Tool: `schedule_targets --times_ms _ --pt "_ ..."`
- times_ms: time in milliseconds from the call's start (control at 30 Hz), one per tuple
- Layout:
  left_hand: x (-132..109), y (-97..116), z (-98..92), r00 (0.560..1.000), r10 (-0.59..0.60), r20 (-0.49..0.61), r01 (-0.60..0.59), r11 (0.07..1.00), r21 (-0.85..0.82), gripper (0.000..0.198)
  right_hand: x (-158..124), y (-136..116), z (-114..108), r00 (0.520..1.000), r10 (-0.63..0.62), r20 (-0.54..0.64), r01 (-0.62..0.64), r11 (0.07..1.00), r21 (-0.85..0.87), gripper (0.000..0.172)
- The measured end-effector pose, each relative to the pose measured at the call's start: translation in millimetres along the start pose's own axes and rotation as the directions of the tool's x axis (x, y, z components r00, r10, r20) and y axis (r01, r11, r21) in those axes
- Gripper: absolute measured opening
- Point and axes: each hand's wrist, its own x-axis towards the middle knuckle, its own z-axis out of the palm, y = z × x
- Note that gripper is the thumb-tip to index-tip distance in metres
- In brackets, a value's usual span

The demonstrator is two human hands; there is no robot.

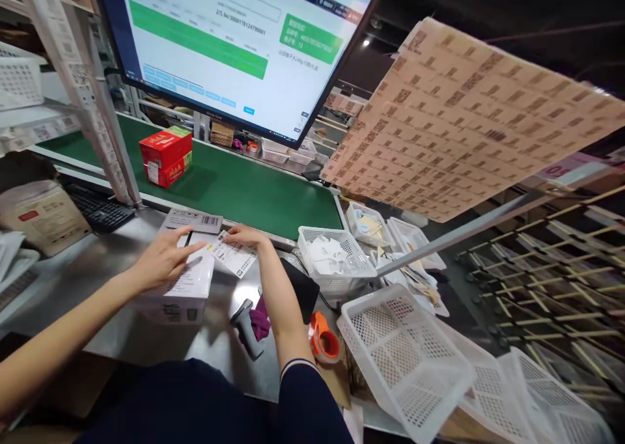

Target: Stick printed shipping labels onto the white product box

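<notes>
Hands apart: left hand (166,258) flat on white carton (190,291), right hand (247,237) on paper label (237,258).

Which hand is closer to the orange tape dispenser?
Right. The right hand rests on a printed label, beyond the tape dispenser toward the belt; the left hand lies on a white box, farther away to the left.

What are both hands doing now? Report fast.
Left hand: open, flat on white cardboard box.
Right hand: open, resting on white printed paper label.
</notes>
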Motion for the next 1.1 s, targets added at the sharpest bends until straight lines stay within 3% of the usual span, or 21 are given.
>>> schedule_targets --times_ms 67,133,233,333,433,500,533,633,733,833,933,1000,1100 --pt "16.3 0.2 9.3 0.996 0.048 0.07 -0.052 0.997 0.055 0.05 7.7 2.6 -3.5 0.998 0.036 0.055 -0.035 0.999 -0.02 0.018" --pt "23.6 0.1 18.2 0.99 0.071 0.12 -0.08 0.994 0.078 0.047 9.6 8.9 -10.2 0.999 0.035 0.031 -0.034 0.999 -0.022 0.019" --pt "21.2 -1.3 26.8 0.988 0.045 0.149 -0.055 0.997 0.062 0.048 -1.4 35.1 -18.9 0.982 0.013 -0.191 -0.013 1.0 0.002 0.022" --pt "14.3 -1.8 28.6 0.991 0.0 0.132 0.002 1.0 -0.014 0.05 -31.1 84.3 -8.0 0.87 0.076 -0.487 -0.072 0.997 0.027 0.032" --pt "12.1 -1.2 27.1 0.994 -0.019 0.107 0.025 0.998 -0.051 0.05 -71.7 141.8 37.9 0.749 0.26 -0.61 -0.284 0.957 0.06 0.03" --pt "12.9 -1.3 26.0 0.999 -0.011 0.044 0.013 0.999 -0.047 0.047 -94.4 173.0 83.1 0.699 0.405 -0.589 -0.455 0.888 0.07 0.024" --pt "13.6 -1.6 25.5 1.0 -0.001 0.0 0.001 0.999 -0.045 0.045 -102.1 184.5 106.4 0.678 0.464 -0.57 -0.527 0.848 0.063 0.029" --pt "15.8 -2.3 21.8 0.99 0.004 -0.14 -0.016 0.997 -0.081 0.04 -108.3 201.8 163.1 0.605 0.545 -0.581 -0.653 0.756 0.029 0.06" --pt "14.7 -3.5 11.2 0.967 -0.098 -0.234 0.054 0.981 -0.187 0.038 -101.5 203.1 183.9 0.562 0.547 -0.621 -0.685 0.728 0.022 0.074" --pt "1.7 -12.4 -7.3 0.957 -0.162 -0.239 0.098 0.961 -0.26 0.035 -105.1 198.4 168.3 0.578 0.546 -0.606 -0.65 0.758 0.063 0.061" --pt "-27.8 -35.5 -26.9 0.956 -0.191 -0.223 0.128 0.955 -0.268 0.036 -129.4 180.7 125.0 0.67 0.456 -0.586 -0.495 0.862 0.104 0.047" --pt "-52.5 -55.1 -36.2 0.94 -0.241 -0.241 0.186 0.956 -0.229 0.041 -153.1 154.3 87.2 0.734 0.331 -0.593 -0.338 0.935 0.105 0.05" --pt "-84.4 -76.9 -43.2 0.905 -0.347 -0.247 0.319 0.936 -0.145 0.048 -184.4 91.0 32.2 0.819 0.103 -0.565 -0.074 0.995 0.074 0.054"
